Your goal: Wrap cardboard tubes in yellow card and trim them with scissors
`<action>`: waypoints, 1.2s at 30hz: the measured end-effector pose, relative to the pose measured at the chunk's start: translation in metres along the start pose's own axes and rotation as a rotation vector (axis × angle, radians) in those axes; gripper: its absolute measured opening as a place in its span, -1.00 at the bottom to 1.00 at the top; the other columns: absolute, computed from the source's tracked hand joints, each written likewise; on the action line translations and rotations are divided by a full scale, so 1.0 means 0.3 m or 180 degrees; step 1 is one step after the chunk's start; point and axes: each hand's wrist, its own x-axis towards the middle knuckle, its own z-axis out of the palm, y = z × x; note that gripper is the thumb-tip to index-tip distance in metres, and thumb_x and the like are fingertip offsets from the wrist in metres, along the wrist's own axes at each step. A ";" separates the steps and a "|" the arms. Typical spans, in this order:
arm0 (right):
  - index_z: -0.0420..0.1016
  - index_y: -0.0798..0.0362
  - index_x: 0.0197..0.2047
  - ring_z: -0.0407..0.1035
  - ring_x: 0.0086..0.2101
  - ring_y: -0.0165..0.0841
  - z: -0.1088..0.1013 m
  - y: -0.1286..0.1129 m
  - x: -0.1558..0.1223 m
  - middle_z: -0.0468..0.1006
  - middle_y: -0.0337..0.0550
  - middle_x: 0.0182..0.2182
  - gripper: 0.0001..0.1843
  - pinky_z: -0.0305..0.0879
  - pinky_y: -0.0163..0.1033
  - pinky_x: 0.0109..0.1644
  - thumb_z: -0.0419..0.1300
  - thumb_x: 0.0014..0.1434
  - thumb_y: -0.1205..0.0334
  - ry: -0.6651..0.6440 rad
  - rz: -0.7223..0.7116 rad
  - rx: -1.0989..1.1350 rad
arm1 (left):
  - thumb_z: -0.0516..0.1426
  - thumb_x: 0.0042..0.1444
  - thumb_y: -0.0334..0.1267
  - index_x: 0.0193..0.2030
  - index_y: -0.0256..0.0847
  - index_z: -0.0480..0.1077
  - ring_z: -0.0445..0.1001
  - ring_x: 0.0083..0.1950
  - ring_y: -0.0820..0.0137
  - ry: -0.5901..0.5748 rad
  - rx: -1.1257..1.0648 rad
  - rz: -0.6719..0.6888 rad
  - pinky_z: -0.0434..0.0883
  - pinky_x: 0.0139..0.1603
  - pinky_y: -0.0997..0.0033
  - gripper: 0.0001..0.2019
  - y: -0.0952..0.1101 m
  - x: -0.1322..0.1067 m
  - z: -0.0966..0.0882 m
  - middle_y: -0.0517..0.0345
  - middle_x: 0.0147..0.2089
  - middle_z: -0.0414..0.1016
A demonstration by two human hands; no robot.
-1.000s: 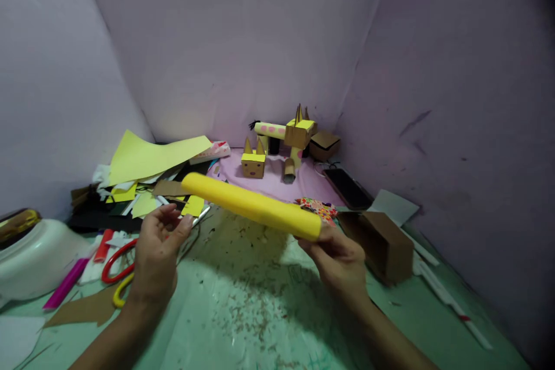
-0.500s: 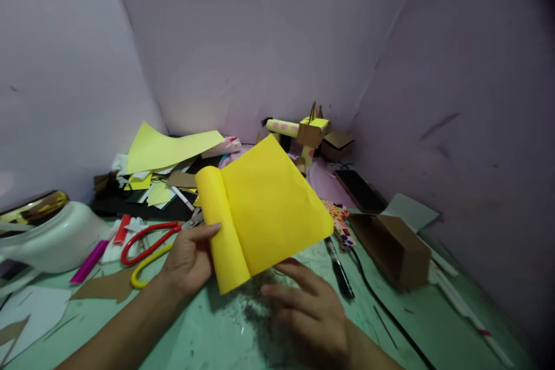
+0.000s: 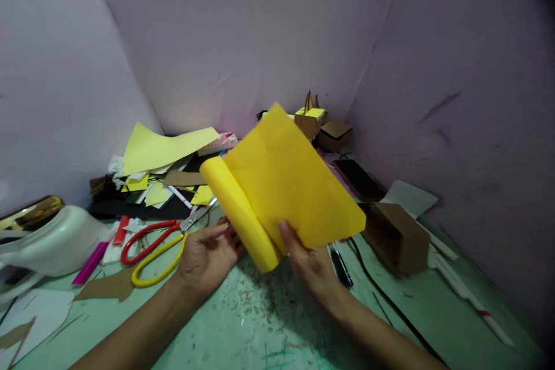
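Note:
A bright yellow sheet of paper [image 3: 286, 179] is up in the air in front of me, its left side curled into a tube [image 3: 243, 214]. My right hand [image 3: 310, 260] pinches the sheet's lower edge, thumb on top and fingers underneath. Palm upward, my left hand [image 3: 212, 257] lies beside the tube with its fingers loosely apart. Some of those fingertips are hidden behind the paper, so I cannot tell whether they touch it. Left of that hand, scissors [image 3: 156, 248] with one red and one yellow handle rest on the green table [image 3: 243, 335].
A white pot [image 3: 73, 243] stands at far left, near a purple marker [image 3: 91, 263] and cardboard scraps [image 3: 106, 286]. Behind are a pale yellow sheet [image 3: 160, 150] and paper offcuts. On the right lie a phone [image 3: 359, 179], an open cardboard box [image 3: 403, 240] and a black cable [image 3: 390, 298].
My right hand has come up and taken hold of the sheet's lower edge. The left thumb has left the tube. The paper has tilted and shifted right.

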 end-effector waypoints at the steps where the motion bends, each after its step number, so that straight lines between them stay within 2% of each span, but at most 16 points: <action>1: 0.43 -0.03 0.08 0.31 0.10 -0.03 -0.002 -0.017 0.018 0.55 0.07 -0.06 -0.54 0.12 0.18 0.24 0.10 0.21 -0.08 0.0232 -0.0125 -0.0165 | 0.10 -0.06 -0.41 -0.20 -0.30 0.46 0.50 0.01 0.10 -0.0055 0.0030 -0.0003 0.38 0.13 0.02 -0.75 0.000 0.000 -0.003 -0.11 -0.15 0.57; 3: 0.50 -0.02 -0.04 0.41 0.00 -0.05 -0.005 -0.053 0.047 0.58 0.02 -0.11 -0.60 0.26 0.09 0.16 0.15 0.18 -0.08 0.0453 -0.0255 -0.0364 | 0.13 -0.02 -0.35 -0.17 -0.32 0.44 0.46 0.06 0.05 -0.0144 0.0105 -0.0028 0.37 0.12 -0.01 -0.77 -0.001 -0.001 -0.009 -0.20 -0.05 0.52; 6: 0.56 -0.02 -0.23 0.44 -0.04 -0.09 0.000 -0.082 0.058 0.62 -0.06 -0.28 -0.69 0.35 0.00 0.07 0.12 0.22 -0.04 0.0194 -0.0297 -0.0465 | 0.19 -0.03 -0.31 -0.11 -0.34 0.43 0.43 0.08 0.00 -0.0249 0.0212 -0.0013 0.38 0.09 -0.03 -0.70 -0.006 -0.006 -0.008 -0.24 0.03 0.48; 8: 0.55 -0.02 -0.35 0.46 -0.10 -0.10 0.009 -0.079 0.051 0.60 -0.11 -0.42 -0.66 0.40 -0.02 -0.01 0.09 0.24 -0.04 -0.0014 -0.0153 -0.0448 | 0.22 -0.04 -0.34 -0.07 -0.34 0.43 0.45 0.05 0.01 -0.0282 0.0280 -0.0001 0.40 0.06 -0.03 -0.66 -0.010 -0.009 -0.005 -0.22 0.03 0.49; 10: 0.55 -0.01 -0.39 0.49 -0.18 -0.12 0.019 -0.067 0.042 0.59 -0.13 -0.47 -0.63 0.45 -0.04 -0.11 0.10 0.22 -0.07 -0.0187 0.0060 -0.0304 | 0.22 -0.02 -0.38 -0.06 -0.31 0.44 0.49 -0.01 0.09 -0.0243 0.0321 0.0050 0.44 0.04 0.02 -0.68 -0.013 -0.012 -0.003 -0.14 -0.01 0.52; 13: 0.58 0.00 -0.29 0.51 -0.21 -0.14 0.027 -0.056 0.040 0.63 -0.10 -0.36 -0.65 0.47 -0.05 -0.15 0.16 0.15 -0.10 -0.0230 0.0347 0.0100 | 0.21 -0.01 -0.46 -0.10 -0.23 0.45 0.54 -0.12 0.22 -0.0079 0.0353 0.0164 0.49 -0.01 0.10 -0.71 -0.012 -0.015 -0.006 0.04 -0.10 0.58; 17: 0.56 0.05 -0.12 0.46 -0.04 -0.11 0.012 -0.061 0.048 0.60 -0.03 -0.09 -0.55 0.39 -0.04 0.04 0.22 0.09 -0.12 -0.0261 0.0533 0.0710 | 0.20 -0.01 -0.51 -0.18 -0.27 0.47 0.57 -0.22 0.23 0.0132 0.0403 0.0198 0.56 -0.12 0.11 -0.77 -0.007 -0.015 -0.004 0.04 -0.22 0.61; 20: 0.53 0.07 -0.05 0.43 0.01 -0.08 -0.011 -0.063 0.047 0.58 0.00 -0.04 -0.49 0.35 -0.02 0.09 0.24 0.08 -0.14 -0.0809 0.0646 0.0975 | 0.16 0.03 -0.51 -0.19 -0.29 0.47 0.59 -0.24 0.22 0.0286 0.0386 0.0250 0.59 -0.18 0.10 -0.81 -0.001 -0.013 0.005 0.01 -0.22 0.62; 23: 0.45 0.08 0.07 0.41 0.02 -0.05 -0.019 -0.054 0.040 0.55 0.04 0.01 -0.34 0.36 0.00 0.08 0.36 -0.06 -0.07 -0.1346 0.0520 0.0851 | 0.11 0.08 -0.53 -0.17 -0.25 0.46 0.60 -0.24 0.24 0.0427 0.0330 0.0370 0.60 -0.20 0.13 -0.78 0.005 -0.010 0.013 0.03 -0.22 0.62; 25: 0.42 0.11 0.09 0.42 0.00 -0.02 -0.012 -0.042 0.031 0.52 0.10 0.04 -0.28 0.37 0.03 0.05 0.40 -0.14 0.03 -0.1253 0.0466 0.0571 | 0.08 0.09 -0.56 -0.14 -0.22 0.46 0.60 -0.26 0.28 0.0475 0.0292 0.0445 0.60 -0.21 0.17 -0.74 0.005 -0.009 0.014 0.07 -0.26 0.62; 28: 0.46 0.16 0.03 0.46 -0.05 -0.02 0.011 -0.019 0.016 0.55 0.14 -0.01 -0.39 0.39 0.07 0.02 0.38 -0.11 0.13 -0.0757 0.0553 0.0155 | 0.07 0.08 -0.59 -0.10 -0.19 0.45 0.60 -0.27 0.31 0.0476 0.0266 0.0478 0.60 -0.20 0.19 -0.69 -0.001 -0.009 0.018 0.09 -0.27 0.62; 30: 0.47 0.17 0.00 0.48 -0.08 -0.04 0.024 -0.006 0.008 0.60 0.11 -0.08 -0.45 0.40 0.07 0.02 0.36 -0.09 0.16 -0.0598 0.0579 0.0062 | 0.07 0.08 -0.59 -0.08 -0.18 0.45 0.60 -0.25 0.32 0.0440 0.0267 0.0471 0.60 -0.18 0.22 -0.67 -0.009 -0.010 0.023 0.09 -0.24 0.62; 34: 0.47 0.11 0.01 0.48 -0.06 -0.08 0.030 0.001 -0.002 0.59 0.04 -0.06 -0.48 0.38 0.06 0.05 0.37 -0.06 0.22 -0.0662 0.0457 0.0241 | 0.09 0.07 -0.57 -0.09 -0.24 0.46 0.60 -0.21 0.27 0.0328 0.0357 0.0375 0.58 -0.13 0.21 -0.70 -0.018 -0.011 0.029 0.02 -0.21 0.63; 36: 0.45 0.09 0.05 0.48 -0.07 -0.12 0.023 -0.005 -0.004 0.58 0.04 -0.05 -0.45 0.41 0.00 0.03 0.37 -0.06 0.24 -0.0985 0.0299 0.0441 | 0.10 0.07 -0.54 -0.12 -0.27 0.47 0.60 -0.22 0.24 0.0328 0.0406 0.0323 0.57 -0.10 0.16 -0.74 -0.012 -0.010 0.023 0.02 -0.25 0.63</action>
